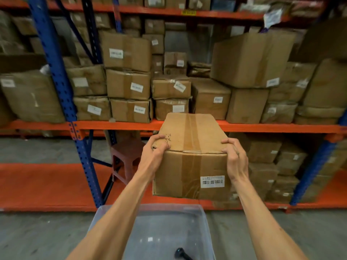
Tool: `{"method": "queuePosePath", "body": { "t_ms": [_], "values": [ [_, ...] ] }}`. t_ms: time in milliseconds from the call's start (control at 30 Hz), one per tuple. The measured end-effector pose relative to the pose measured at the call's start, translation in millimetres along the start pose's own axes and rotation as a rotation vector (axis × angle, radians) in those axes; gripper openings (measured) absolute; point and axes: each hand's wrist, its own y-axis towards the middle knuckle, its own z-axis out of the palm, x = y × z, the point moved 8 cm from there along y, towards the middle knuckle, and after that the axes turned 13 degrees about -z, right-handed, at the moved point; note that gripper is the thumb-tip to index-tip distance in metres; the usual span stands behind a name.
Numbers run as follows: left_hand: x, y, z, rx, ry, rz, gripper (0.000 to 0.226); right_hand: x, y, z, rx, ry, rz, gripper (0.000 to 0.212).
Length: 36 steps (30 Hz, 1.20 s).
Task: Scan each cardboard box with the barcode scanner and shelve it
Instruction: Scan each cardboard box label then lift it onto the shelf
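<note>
The racking [116, 125] fills the view: orange beams on blue uprights, the middle level packed with stacked, labelled cartons [129, 84]. A gap shows behind the shorter stacks near the middle, and I judge that to be the likely slot, since the carried load is raised toward that level.

I hold the cardboard box [191, 156] in the air in front of the middle beam, its far top edge roughly level with that beam. Its taped top tilts toward the camera. The barcode label [212, 181] sits on the near face, lower right, which keeps it readable from my side.

Below stands a clear plastic bin [203, 220] on the floor. The barcode scanner [180, 254] lies inside it, in neither hand, so both are free for carrying; I judge the shelving step to be in progress.

My left hand [156, 147] clamps the near left top corner, fingers curled over the edge. My right hand [234, 152] clamps the near right top corner likewise. Gripping opposite corners steadies the load against tipping.

A small red stool [127, 158] stands under the rack, left of the box.
</note>
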Motion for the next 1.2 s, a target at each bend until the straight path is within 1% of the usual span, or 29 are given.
{"method": "queuePosePath", "body": {
  "t_ms": [67,133,267,433,500,667,767,867,1033,1133,1200],
  "values": [
    [-30.2,-5.3,0.9,-0.006,-0.014,0.051,0.025,26.2,14.0,-8.6,-0.018,0.021,-0.05,0.034],
    [-57.6,-7.4,1.2,-0.013,-0.024,0.091,0.025,50.5,29.4,-15.5,-0.03,0.039,-0.101,0.033],
    [-110.8,-4.9,2.0,-0.009,-0.06,0.169,0.039,95.1,69.4,-20.2,-0.026,0.033,-0.224,0.033],
    [-169.6,36.7,-4.7,-0.036,-0.064,0.272,0.039,128.5,134.8,-3.2,-0.072,0.049,-0.318,0.032],
    [-192.1,64.0,-8.4,-0.059,-0.047,0.322,0.035,134.0,165.5,13.2,-0.084,0.071,-0.344,0.032],
    [-230.6,152.5,-18.1,-0.082,-0.042,0.404,0.022,124.8,246.9,67.4,-0.118,0.104,-0.387,0.035],
    [-236.9,211.1,-25.7,-0.085,-0.069,0.386,0.023,116.0,296.8,102.9,-0.102,0.089,-0.393,0.034],
    [-242.4,267.7,-33.9,-0.089,-0.08,0.377,0.014,109.3,339.2,139.9,-0.069,0.082,-0.413,0.033],
    [-248.5,345.3,-32.2,-0.108,-0.073,0.348,0.011,82.6,401.2,183.6,-0.04,0.082,-0.374,0.032],
    [-263.2,381.3,-30.5,-0.156,-0.058,0.399,0.008,67.8,435.1,198.7,-0.055,0.094,-0.36,0.033],
    [-267.5,400.2,-29.6,-0.183,-0.011,0.446,0.015,64.4,451.2,206.3,-0.051,0.073,-0.368,0.036]
  ]
}}
